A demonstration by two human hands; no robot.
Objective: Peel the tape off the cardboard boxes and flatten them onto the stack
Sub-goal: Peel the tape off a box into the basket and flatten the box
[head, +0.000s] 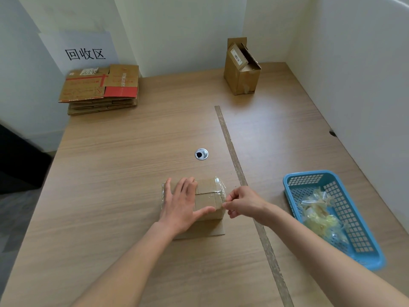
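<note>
1. One taped cardboard box (208,197) sits at lower centre; the left hand (180,207) presses it flat-fingered.
2. The right hand (242,202) pinches its tape (221,192).
3. One flattened stack (101,89) lies upper left; one open box (242,67) upper right.

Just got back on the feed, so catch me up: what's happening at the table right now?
A person is working on a small taped cardboard box near the table's front. The left hand presses flat on the box's top while the right hand pinches the clear tape at its right edge, starting to peel. A stack of flattened boxes sits far left, another open box waits at the back, and a blue basket holds crumpled tape.
</note>
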